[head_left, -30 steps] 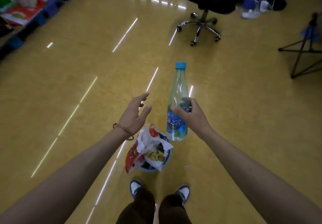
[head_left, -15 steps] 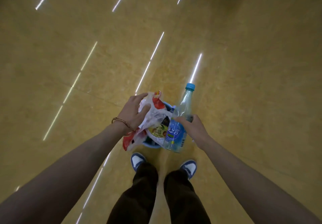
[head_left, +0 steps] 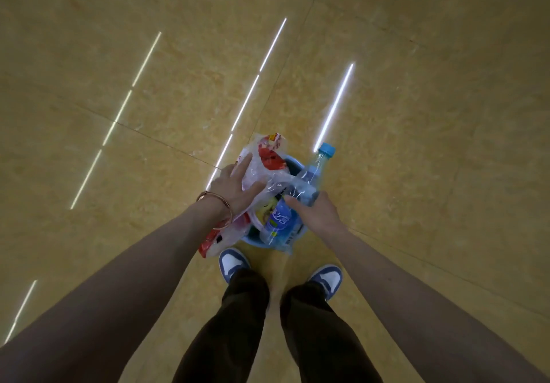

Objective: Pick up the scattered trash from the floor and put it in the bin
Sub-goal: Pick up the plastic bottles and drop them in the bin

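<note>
The small blue bin (head_left: 293,165) stands on the yellow floor (head_left: 416,114), directly at 12 o'clock from the two blue and white shoes (head_left: 233,260). Almost all of the bin is hidden. Only a piece of the rim at its 1 o'clock side and a piece of the wall at its 6 o'clock side can be seen.

A crumpled plastic bag (head_left: 262,174), clear with red print, fills the bin and hangs over the edge at 7 o'clock. More wrappers lie under it, but their print is too small to read.

The left hand (head_left: 235,189) comes from 8 o'clock and lies flat on this bag, with the fingers straight and spread apart. A thin bracelet (head_left: 217,201) is on its wrist.

The right hand (head_left: 318,213) comes from 4 o'clock and holds the plastic bottle (head_left: 278,223) around the middle. The thumb lies over the front, and the other fingers are behind the bottle, so I see them only dimly through the plastic. The bottle is tilted, with its blue cap (head_left: 326,149) toward 1 o'clock and its base low at the 6 o'clock side of the bin. I cannot tell whether the base is inside the rim or rests on it.

Both forearms are cut off by the lower corners.
</note>
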